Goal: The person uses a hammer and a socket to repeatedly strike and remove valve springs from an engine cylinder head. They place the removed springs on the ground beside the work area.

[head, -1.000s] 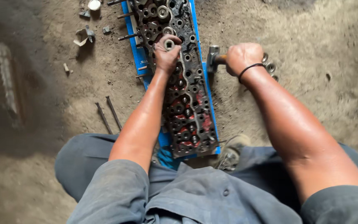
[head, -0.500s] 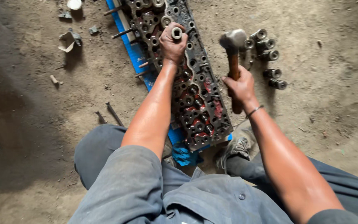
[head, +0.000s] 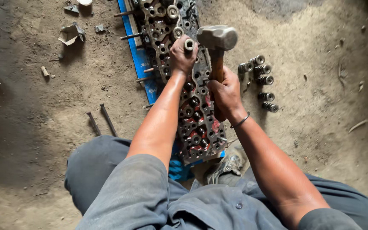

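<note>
The left hand (head: 182, 55) is clenched around a short round metal tube (head: 188, 44), a hollow cylinder whose open end faces up; only that end shows above the fist, and its lower end is hidden inside the fingers, so whether it sits on the part beneath cannot be told. The right hand (head: 225, 93) is wrapped tight on the wooden handle of a steel-headed hammer (head: 217, 37), whose blocky grey head hangs just right of the tube's top, close to it but apart. Most of the handle is covered by the palm.

Under both fists lies one long, greasy, dark metal engine cylinder head (head: 192, 110) with red-stained patches, running away from the person. Its far end is cut off by the top edge and its near end is partly covered by the left forearm. It rests on a blue plastic sheet (head: 143, 68), of which only strips show.

Right of the hammer hand, seven or so small coiled metal valve springs (head: 260, 74) lie on the dirt floor (head: 320, 85); the count is unsure, as some overlap. Left of the left forearm lie two thin dark metal rods (head: 101, 121). One grey dusty shoe (head: 226, 164) shows below the head's near end.
</note>
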